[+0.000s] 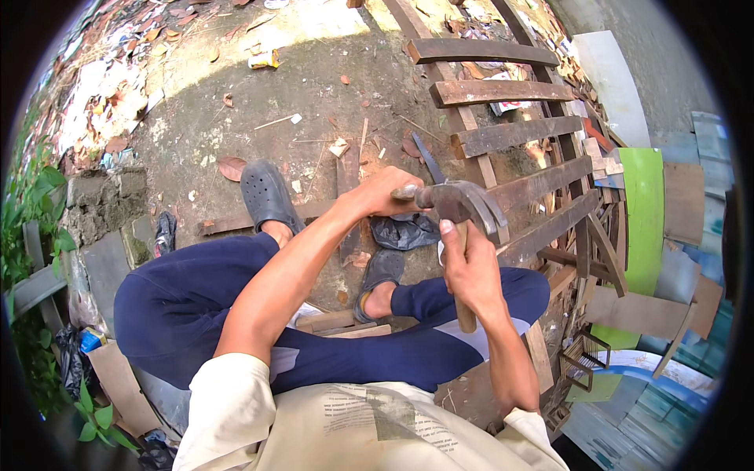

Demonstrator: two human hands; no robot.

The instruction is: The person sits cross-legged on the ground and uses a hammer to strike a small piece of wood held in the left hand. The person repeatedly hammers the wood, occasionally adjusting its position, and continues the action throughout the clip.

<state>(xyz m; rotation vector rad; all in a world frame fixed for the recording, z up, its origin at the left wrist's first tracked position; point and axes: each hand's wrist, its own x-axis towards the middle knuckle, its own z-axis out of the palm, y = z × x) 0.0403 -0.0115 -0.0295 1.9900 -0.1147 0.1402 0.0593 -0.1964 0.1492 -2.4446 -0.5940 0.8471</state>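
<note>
My right hand (474, 271) is wrapped round the wooden handle of a claw hammer (465, 206), thumb up near the head. The hammer's curved claw points right, and its other end lies close to my left hand (385, 191). The left fingers are closed; a short rounded end (405, 192) sticks out beside them, but I cannot make out the thing they grip. Just beyond the hammer head, a narrow dark blade-like strip (426, 155) slants up and left. Below the left hand lies a crumpled black plastic bag (404, 231).
A slatted wooden frame (514, 93) leans at the right, with several crosspieces. Wood pieces (348, 177) lie by my clogs (269, 192). A broken block wall (108, 206) and plants stand left. A small wooden rack (583, 361) and a green panel (642, 208) are at right.
</note>
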